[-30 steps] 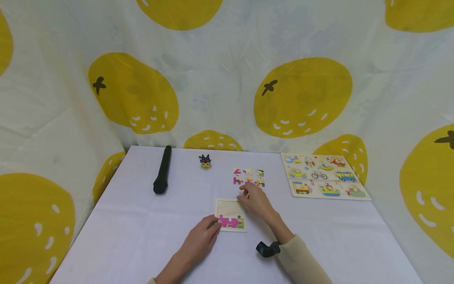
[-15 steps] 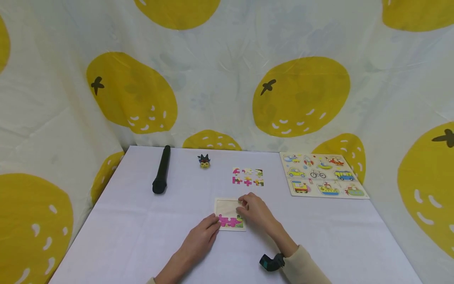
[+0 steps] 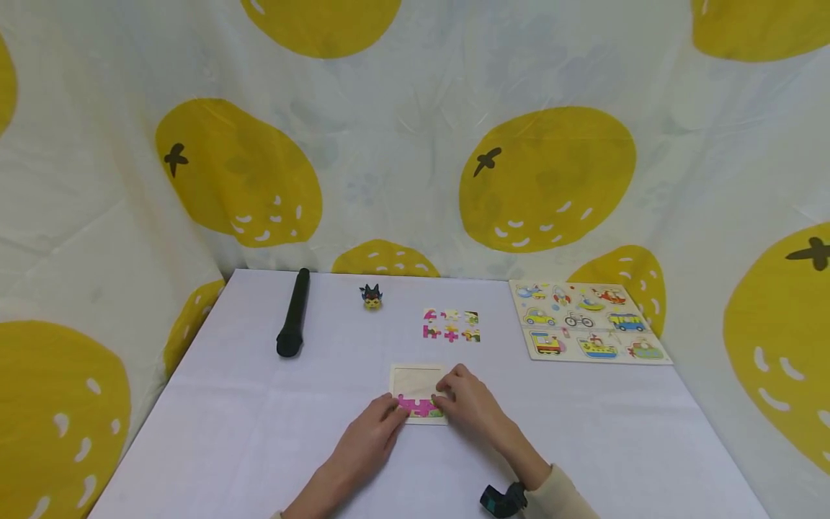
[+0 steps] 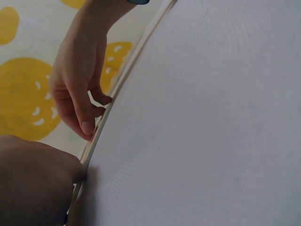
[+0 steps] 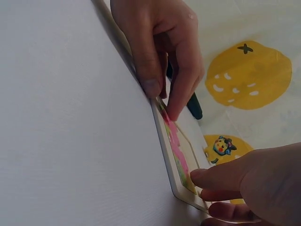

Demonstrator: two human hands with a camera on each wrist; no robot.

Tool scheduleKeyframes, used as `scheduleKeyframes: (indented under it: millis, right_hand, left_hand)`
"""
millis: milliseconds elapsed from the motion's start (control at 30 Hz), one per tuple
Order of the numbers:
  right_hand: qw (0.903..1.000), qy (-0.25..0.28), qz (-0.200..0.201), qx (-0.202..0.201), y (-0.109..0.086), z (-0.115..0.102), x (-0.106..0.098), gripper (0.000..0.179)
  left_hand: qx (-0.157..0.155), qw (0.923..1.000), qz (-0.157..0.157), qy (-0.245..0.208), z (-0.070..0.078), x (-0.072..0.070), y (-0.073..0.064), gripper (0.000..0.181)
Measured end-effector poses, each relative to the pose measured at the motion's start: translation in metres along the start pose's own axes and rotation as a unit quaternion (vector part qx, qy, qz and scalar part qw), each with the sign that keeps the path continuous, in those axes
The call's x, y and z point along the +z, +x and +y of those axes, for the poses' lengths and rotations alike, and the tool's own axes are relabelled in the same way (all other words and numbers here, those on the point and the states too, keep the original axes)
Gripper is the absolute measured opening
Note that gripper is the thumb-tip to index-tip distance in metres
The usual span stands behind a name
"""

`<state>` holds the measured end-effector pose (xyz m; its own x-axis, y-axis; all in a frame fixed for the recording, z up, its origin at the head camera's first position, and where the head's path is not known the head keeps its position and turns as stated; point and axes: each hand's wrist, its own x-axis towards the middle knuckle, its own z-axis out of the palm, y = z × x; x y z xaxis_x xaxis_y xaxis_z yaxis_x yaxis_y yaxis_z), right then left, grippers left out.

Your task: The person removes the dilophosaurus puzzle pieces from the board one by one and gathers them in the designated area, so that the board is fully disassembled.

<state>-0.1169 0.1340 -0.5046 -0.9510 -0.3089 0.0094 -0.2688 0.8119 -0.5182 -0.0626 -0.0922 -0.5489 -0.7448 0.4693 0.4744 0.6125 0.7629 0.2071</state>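
Now, puzzle tray (image 3: 415,379): set on the table (image 3: 194,440), bottom row (image 3: 417,409) filled.
Left hand (image 3: 369,432): tray's left edge gripped.
Right hand (image 3: 473,402): relaxed at right edge, nothing grasped.
Loose pieces (image 3: 451,334): six apparently left to be fitted.

L hand (image 3: 368,437) hides rim of puzzle tray (image 3: 415,378) at 8 o'clock; R hand (image 3: 472,404) covers it at 3, grip unclear. Loose jigsaw pcs (image 3: 451,334): prints too small to read. R sleeve (image 3: 559,499) cut off at 5 o'clock, head view. L wrist view: tray edge-on, face hidden. R wrist view: mic (image 5: 194,106) mostly behind L hand.
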Motion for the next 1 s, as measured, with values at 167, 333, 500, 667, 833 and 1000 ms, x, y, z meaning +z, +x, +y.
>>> scheduleKeyframes:
  millis: [167, 333, 500, 667, 833, 1000]
  right_hand:
    - [0.9998, -0.01, -0.013, -0.006, -0.006, -0.001, 0.0, 0.025]
    - [0.9995, -0.014, -0.025, -0.012, -0.009, -0.003, -0.002, 0.032]
    - [0.9993, -0.012, -0.034, -0.005, -0.009, -0.003, 0.0, 0.034]
    - [0.9994, -0.013, -0.033, -0.002, -0.009, -0.003, 0.002, 0.031]
    - [0.9994, -0.004, -0.034, -0.006, -0.008, -0.002, 0.004, 0.029]
    - [0.9993, 0.01, -0.036, -0.005, -0.008, -0.003, 0.004, 0.029]
  left_hand:
    - [0.023, 0.999, 0.038, -0.008, 0.001, 0.002, 0.002, 0.025]
    - [0.034, 0.9985, 0.042, -0.012, 0.005, 0.002, 0.006, 0.021]
    - [0.034, 0.9989, 0.021, 0.027, 0.012, 0.004, 0.008, 0.023]
    - [0.044, 0.9957, 0.012, 0.081, 0.016, 0.009, 0.008, 0.025]
    - [0.045, 0.9938, 0.006, 0.102, 0.017, 0.01, 0.009, 0.024]
    - [0.046, 0.9937, 0.006, 0.102, 0.018, 0.008, 0.009, 0.025]
